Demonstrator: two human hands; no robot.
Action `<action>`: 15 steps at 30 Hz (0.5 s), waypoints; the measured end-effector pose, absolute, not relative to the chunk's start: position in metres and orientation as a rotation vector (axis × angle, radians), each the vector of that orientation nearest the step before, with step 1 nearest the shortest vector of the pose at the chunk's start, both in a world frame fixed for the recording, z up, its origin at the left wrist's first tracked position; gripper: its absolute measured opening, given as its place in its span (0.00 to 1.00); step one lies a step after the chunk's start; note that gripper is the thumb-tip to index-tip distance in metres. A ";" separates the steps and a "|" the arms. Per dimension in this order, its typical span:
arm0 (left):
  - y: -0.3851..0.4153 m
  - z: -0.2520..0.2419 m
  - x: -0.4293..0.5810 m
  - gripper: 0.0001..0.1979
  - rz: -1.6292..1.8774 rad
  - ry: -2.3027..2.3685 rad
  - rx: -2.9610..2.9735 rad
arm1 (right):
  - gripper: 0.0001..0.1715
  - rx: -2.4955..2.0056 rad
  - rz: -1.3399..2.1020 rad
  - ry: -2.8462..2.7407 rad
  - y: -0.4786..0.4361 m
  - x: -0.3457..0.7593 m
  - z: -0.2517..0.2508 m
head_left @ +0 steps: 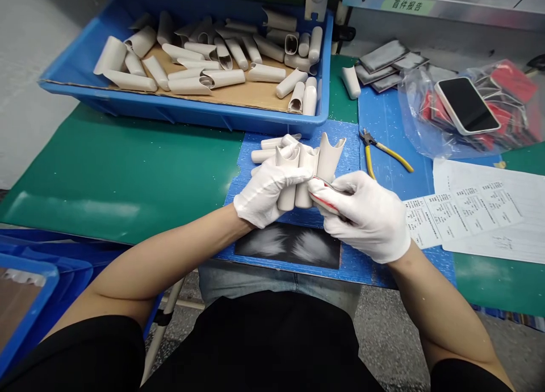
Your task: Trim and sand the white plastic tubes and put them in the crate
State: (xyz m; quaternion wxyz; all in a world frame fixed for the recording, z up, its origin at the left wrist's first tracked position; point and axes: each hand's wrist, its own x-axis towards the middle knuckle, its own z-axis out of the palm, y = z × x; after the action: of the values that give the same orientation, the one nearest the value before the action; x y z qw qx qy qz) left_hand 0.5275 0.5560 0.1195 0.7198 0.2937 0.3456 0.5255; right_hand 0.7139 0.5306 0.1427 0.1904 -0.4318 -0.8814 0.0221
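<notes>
We find two pale casings [289, 197] side by side on the near side of the blue bin [170, 109], notched ends towards it. The left hand's [264, 192] fingers grasp the pair, thumb laid across them. The right hand's [367, 211] fingers pinch a red-striped pad [324, 201] at the right-hand casing; whether it touches, we cannot tell, as the glove covers the spot. We judge the step in hand to be working a casing with the pad; the next move calls for a firm left hold and a light, controlled right stroke. A third casing [329, 158] lies between pad and bin. Farther from the bin, a white-smeared black sheet [293, 250] lies at the desk's [149, 171] near edge.
</notes>
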 end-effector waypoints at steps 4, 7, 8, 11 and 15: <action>0.555 0.118 0.528 0.20 1.136 0.747 0.605 | 0.17 -1.233 -0.007 -2.541 0.530 0.717 0.139; 0.555 0.116 0.528 0.18 1.124 0.728 0.569 | 0.15 -1.233 0.025 -2.584 0.531 0.719 0.138; 0.555 0.115 0.528 0.18 1.121 0.730 0.563 | 0.15 -1.224 0.017 -2.573 0.531 0.719 0.137; 0.554 0.114 0.529 0.17 1.126 0.754 0.555 | 0.17 -1.201 -0.014 -2.533 0.532 0.718 0.137; 0.552 0.114 0.529 0.14 1.089 0.775 0.560 | 0.16 -1.232 0.028 -2.585 0.532 0.717 0.138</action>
State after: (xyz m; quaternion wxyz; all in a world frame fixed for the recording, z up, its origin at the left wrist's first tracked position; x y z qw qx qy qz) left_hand 0.5286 0.5525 0.1144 0.7488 0.2560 0.3543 0.4982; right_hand 0.7168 0.5319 0.1383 0.1383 -0.4260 -0.8940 0.0096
